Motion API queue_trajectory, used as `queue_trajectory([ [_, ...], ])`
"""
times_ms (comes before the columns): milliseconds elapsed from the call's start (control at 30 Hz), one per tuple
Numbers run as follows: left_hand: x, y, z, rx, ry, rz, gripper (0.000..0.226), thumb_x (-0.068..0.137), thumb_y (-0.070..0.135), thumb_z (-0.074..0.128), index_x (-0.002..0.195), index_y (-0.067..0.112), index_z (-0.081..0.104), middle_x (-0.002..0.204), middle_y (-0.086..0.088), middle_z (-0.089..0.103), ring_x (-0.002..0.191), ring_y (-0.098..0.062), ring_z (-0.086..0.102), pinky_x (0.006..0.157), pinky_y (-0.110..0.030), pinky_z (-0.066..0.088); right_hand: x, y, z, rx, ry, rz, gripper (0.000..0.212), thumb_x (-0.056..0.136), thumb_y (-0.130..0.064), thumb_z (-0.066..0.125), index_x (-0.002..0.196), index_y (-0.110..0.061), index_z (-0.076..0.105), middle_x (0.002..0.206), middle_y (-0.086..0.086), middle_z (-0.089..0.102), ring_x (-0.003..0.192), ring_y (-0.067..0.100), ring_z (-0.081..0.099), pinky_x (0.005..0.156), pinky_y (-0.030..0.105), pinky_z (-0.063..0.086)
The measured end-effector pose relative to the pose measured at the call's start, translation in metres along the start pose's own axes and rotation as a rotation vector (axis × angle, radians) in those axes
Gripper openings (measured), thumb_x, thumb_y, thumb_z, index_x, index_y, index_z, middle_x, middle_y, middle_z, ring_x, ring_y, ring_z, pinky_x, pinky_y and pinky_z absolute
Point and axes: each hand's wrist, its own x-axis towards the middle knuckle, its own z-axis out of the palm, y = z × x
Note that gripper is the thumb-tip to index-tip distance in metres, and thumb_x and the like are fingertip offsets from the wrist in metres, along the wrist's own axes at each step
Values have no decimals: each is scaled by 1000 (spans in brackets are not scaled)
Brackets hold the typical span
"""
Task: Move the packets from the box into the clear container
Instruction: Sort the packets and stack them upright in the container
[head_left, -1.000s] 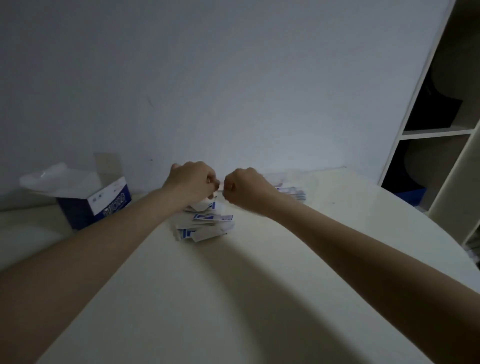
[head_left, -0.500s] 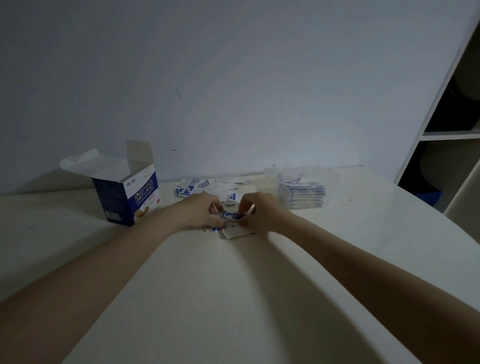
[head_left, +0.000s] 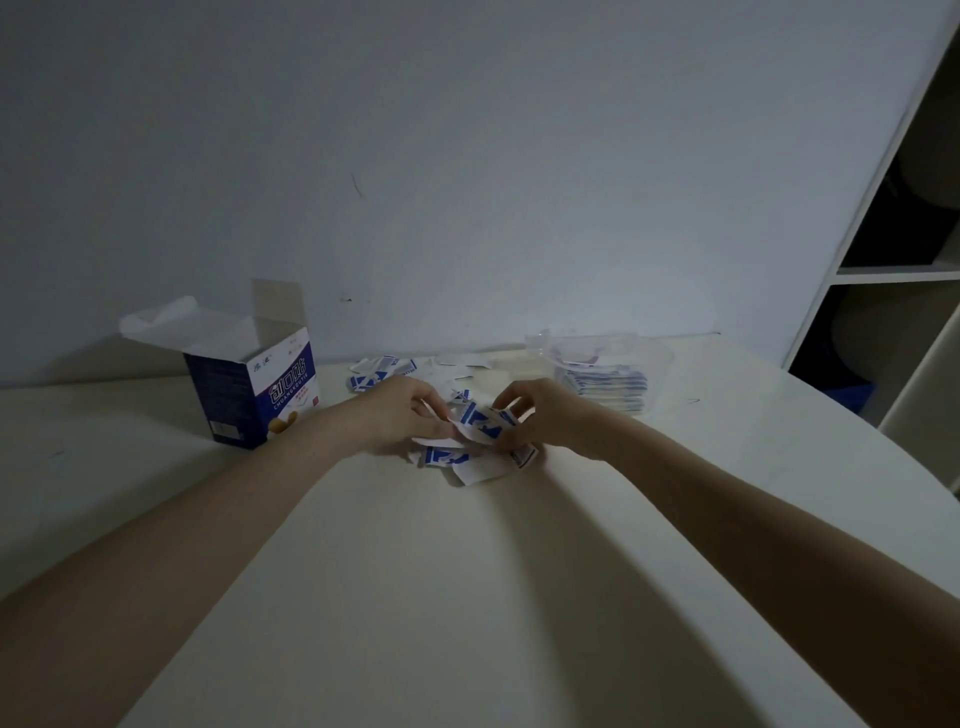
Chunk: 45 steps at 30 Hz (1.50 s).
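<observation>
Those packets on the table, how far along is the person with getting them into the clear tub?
Partway. A stack of packets already lies in the clear container. The left hand and right hand both hold the packet bunch above the table. Left to move: loose packets under the hands and scattered packets beside the open box.

The pale table (head_left: 467, 597) bears an open box (head_left: 260, 400), scattered packets (head_left: 384, 371), and seemingly a clear container (head_left: 654, 358).

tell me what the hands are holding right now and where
Both hands, left and right, pinch a small bunch of packets between them, each grip on the bunch's nearer side edge, just above the table.
</observation>
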Motion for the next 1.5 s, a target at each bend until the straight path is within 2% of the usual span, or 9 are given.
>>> queue_trajectory([
  [67, 0, 3, 2, -62, -11, -26, 15, 85, 32, 65, 92, 20, 65, 96, -1, 60, 85, -15, 56, 67, -21, 44, 2, -1, 2, -45, 19, -18, 48, 72, -5, 76, 117, -7, 58, 100, 5, 55, 88, 19, 52, 79, 30, 47],
  [200, 1, 9, 10, -137, 15, -53, 30, 89, 40, 56, 108, 17, 59, 106, -1, 57, 66, -6, 57, 49, -10, 46, 3, 2, 5, -44, 17, -28, 49, 70, -6, 78, 114, -8, 59, 100, 3, 55, 87, 19, 52, 79, 31, 47],
  [367, 3, 8, 10, -14, 47, -12, 39, 84, 11, 63, 119, 20, 50, 108, -7, 57, 89, -19, 55, 67, -25, 46, 1, 7, 5, 158, 24, -66, 48, 69, -1, 77, 112, -7, 58, 92, 2, 54, 84, 19, 53, 86, 36, 50],
  [600, -1, 3, -14, 274, 361, 103, 21, 82, 8, 64, 102, 10, 57, 106, -9, 61, 91, -20, 54, 64, -24, 40, 3, 8, -7, 88, 82, -43, 31, 70, -9, 79, 95, -6, 60, 91, 9, 60, 67, 14, 52, 55, 19, 40],
  [767, -12, -12, -22, 617, 488, 395, 6, 81, 5, 63, 82, 10, 60, 80, -3, 49, 68, -21, 52, 53, -20, 34, 3, -3, -4, -210, 127, -110, 24, 85, -24, 64, 93, -2, 70, 83, 14, 64, 68, 17, 48, 60, 26, 34],
  [967, -20, -16, -23, 1244, 437, 892, 44, 42, -6, 81, 75, 14, 59, 66, 1, 61, 58, -19, 57, 51, -24, 46, -8, -21, -4, -203, -74, -42, 27, 99, -20, 38, 96, -5, 61, 94, 15, 67, 71, 22, 51, 54, 20, 40],
  [1133, -21, -14, -23, 1258, 454, 1010, 67, 45, -13, 79, 91, 16, 41, 73, -3, 64, 61, -20, 60, 51, -29, 52, -15, -26, -13, 18, 70, -75, 10, 98, -12, 33, 91, -7, 38, 79, 11, 58, 59, 16, 52, 51, 21, 39],
  [1400, -24, -13, -26, 1299, 522, 1159, 44, 61, -5, 77, 88, 12, 47, 79, -4, 66, 65, -20, 61, 58, -26, 52, -13, -32, -15, 626, -131, -13, 18, 94, -16, 51, 83, -5, 60, 82, 5, 58, 77, 18, 55, 78, 31, 49],
  [1500, -21, -9, -21, 1281, 547, 1204, 38, 67, -5, 70, 90, 12, 47, 82, -4, 67, 67, -19, 63, 58, -27, 53, -9, -32, -7, 734, -61, 56, 13, 90, -7, 56, 82, 1, 62, 80, 9, 60, 72, 19, 57, 71, 26, 50],
])
